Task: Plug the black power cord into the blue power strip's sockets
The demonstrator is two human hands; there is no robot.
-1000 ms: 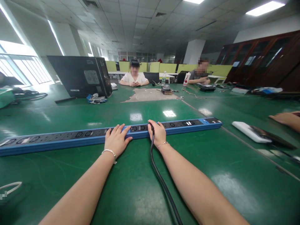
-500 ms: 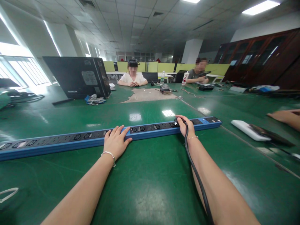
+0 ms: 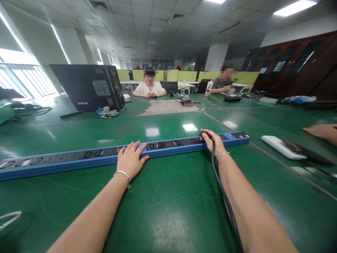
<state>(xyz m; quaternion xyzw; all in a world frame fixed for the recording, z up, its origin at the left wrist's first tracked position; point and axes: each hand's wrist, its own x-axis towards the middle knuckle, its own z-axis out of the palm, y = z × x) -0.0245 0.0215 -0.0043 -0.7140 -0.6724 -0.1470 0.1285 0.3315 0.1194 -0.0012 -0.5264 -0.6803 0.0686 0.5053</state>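
A long blue power strip (image 3: 171, 151) with black sockets lies across the green table. My left hand (image 3: 131, 159) rests on it left of the middle, fingers spread over its top and thumb along its near edge. Toward the strip's right end, my right hand (image 3: 211, 141) grips a black plug (image 3: 202, 136) at the sockets; whether the plug sits in a socket is hidden by the fingers. From the plug a black cable (image 3: 220, 182) runs down along my right forearm.
A black computer case (image 3: 89, 86) stands at the back left, with gloves (image 3: 107, 112) in front. A white device (image 3: 283, 147) and another person's hand (image 3: 319, 130) are at the right. Two people sit across the table (image 3: 158, 225), near a bottle (image 3: 183, 88).
My right hand has moved slightly to the right along the strip with the plug and cable. My left hand stays in place on the strip.
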